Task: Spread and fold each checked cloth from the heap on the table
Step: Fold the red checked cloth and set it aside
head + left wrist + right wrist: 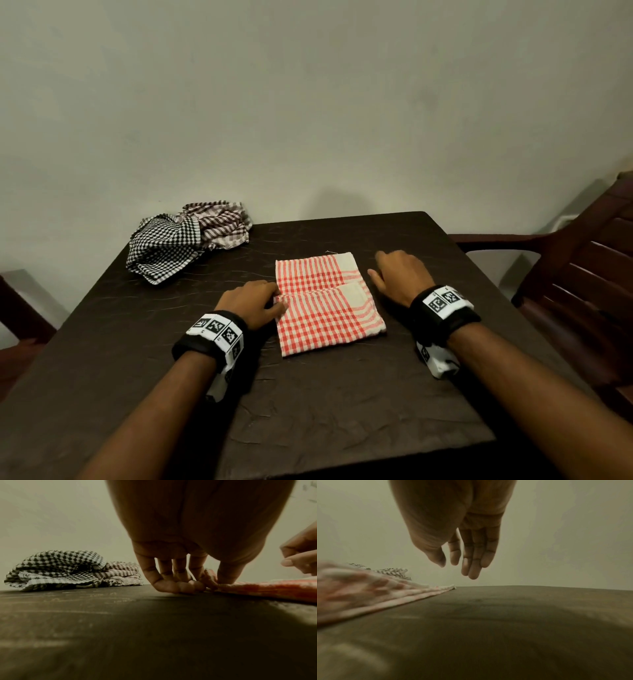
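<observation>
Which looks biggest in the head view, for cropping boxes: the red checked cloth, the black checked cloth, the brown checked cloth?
1. red checked cloth
2. black checked cloth
3. brown checked cloth, partly hidden beneath the black one and farther away, so its rank is unsure.

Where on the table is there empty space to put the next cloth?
Bare table lies between the red checked cloth and the near edge, and right of the right hand. The far left corner is crowded by the heap.
</observation>
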